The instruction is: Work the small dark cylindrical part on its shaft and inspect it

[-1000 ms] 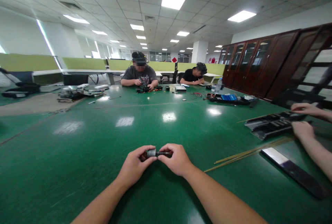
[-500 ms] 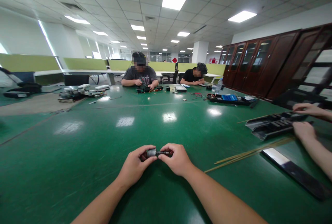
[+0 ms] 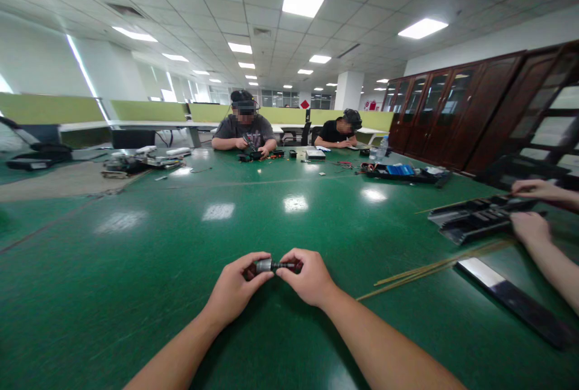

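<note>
Between my two hands, low over the green table [image 3: 244, 215], lies a small metal part [image 3: 265, 266]: a silver-grey cylinder at its left end and a dark, ridged shaft running to the right. My left hand [image 3: 237, 287] is closed around the cylinder, thumb below and fingers above. The shaft end is pinched by my right hand [image 3: 305, 277], whose fingers hide much of it. The exact kind of part is too small to make out. It is held roughly level, the two hands almost touching.
Thin yellowish rods [image 3: 416, 272] and a flat black bar [image 3: 511, 299] lie to my right. Another person's hands [image 3: 534, 227] work on black channel-shaped parts [image 3: 479, 218]. Across the table sit two people [image 3: 244, 128], near a black tray [image 3: 402, 173] and loose equipment [image 3: 140, 161].
</note>
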`<action>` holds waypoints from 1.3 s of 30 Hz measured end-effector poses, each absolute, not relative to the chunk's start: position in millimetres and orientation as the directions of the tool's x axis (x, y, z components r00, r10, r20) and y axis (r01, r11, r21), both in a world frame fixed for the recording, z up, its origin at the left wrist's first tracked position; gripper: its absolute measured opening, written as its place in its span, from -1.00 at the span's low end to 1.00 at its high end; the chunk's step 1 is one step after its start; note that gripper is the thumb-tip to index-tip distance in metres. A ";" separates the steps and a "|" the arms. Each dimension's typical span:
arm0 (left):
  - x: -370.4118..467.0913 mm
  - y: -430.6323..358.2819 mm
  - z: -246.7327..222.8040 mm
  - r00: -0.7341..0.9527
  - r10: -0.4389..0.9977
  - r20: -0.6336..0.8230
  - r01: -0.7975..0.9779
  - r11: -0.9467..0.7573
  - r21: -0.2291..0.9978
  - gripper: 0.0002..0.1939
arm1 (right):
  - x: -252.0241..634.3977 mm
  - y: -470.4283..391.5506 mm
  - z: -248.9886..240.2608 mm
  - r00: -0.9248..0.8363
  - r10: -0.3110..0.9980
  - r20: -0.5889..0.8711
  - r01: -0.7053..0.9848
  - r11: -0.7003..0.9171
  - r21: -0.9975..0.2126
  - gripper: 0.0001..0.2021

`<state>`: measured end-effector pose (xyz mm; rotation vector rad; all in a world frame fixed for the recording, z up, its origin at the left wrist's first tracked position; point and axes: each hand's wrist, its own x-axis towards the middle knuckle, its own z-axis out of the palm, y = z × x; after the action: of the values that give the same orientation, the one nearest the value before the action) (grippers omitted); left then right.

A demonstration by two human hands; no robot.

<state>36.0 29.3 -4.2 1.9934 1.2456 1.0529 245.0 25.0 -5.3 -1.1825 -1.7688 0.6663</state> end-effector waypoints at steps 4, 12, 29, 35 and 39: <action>35.7 29.9 -5.3 0.258 0.909 0.326 0.470 -0.413 0.780 -0.66 | 245.7 24.3 -5.4 -0.159 0.915 0.370 0.432 0.401 -0.808 -0.89; 35.6 28.9 -4.4 0.257 0.911 0.323 0.468 -0.410 0.783 -0.65 | 246.8 23.6 -2.3 -0.161 0.917 0.364 0.423 0.398 -0.814 -0.89; 35.1 28.8 -4.0 0.248 0.914 0.322 0.470 -0.404 0.785 -0.66 | 248.9 24.6 -2.2 -0.146 0.926 0.349 0.431 0.377 -0.820 -0.89; 35.3 30.1 -5.9 0.252 0.914 0.318 0.458 -0.403 0.793 -0.65 | 249.2 25.0 -2.7 -0.152 0.925 0.348 0.428 0.379 -0.820 -0.90; 35.9 29.7 -4.8 0.248 0.915 0.317 0.457 -0.399 0.795 -0.64 | 249.4 24.7 -2.1 -0.151 0.924 0.352 0.434 0.382 -0.816 -0.90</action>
<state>35.9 29.7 -4.8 1.9647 1.2458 1.0623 249.4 24.7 -2.1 -1.1952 -1.7537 0.6918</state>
